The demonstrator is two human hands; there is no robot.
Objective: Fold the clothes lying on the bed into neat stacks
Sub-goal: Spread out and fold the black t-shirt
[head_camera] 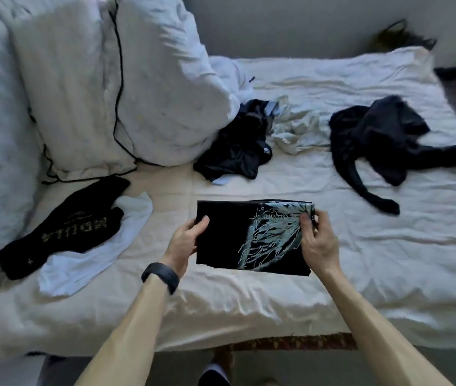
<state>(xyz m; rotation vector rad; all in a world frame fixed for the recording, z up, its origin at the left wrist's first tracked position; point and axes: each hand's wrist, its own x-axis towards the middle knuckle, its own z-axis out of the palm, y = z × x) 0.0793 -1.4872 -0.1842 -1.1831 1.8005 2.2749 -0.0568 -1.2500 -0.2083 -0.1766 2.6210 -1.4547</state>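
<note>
Perhaps a fifth done, judging by the bed (249,302): holding one black printed T-shirt (229,240), already squared into a flat rectangle, over the middle of the sheet; gripping its left edge in the left hand (185,240), thumb on top and fingers curled beneath; pinching its right edge in the right hand (317,243), fingers bent over the pale print; impossible to tell whether resting on the sheet or just above it. Left to fold, by the look of it: at 9 o'clock a black lettered top (62,227) lying over a white garment (96,260); at 12 o'clock a dark crumpled heap (235,151) touching a pale rumpled garment (293,129); at 2 o'clock a black long-sleeved piece (383,146), sprawled. No finished stack visible yet; no basket, box or drawer in view, so nothing contained.
</note>
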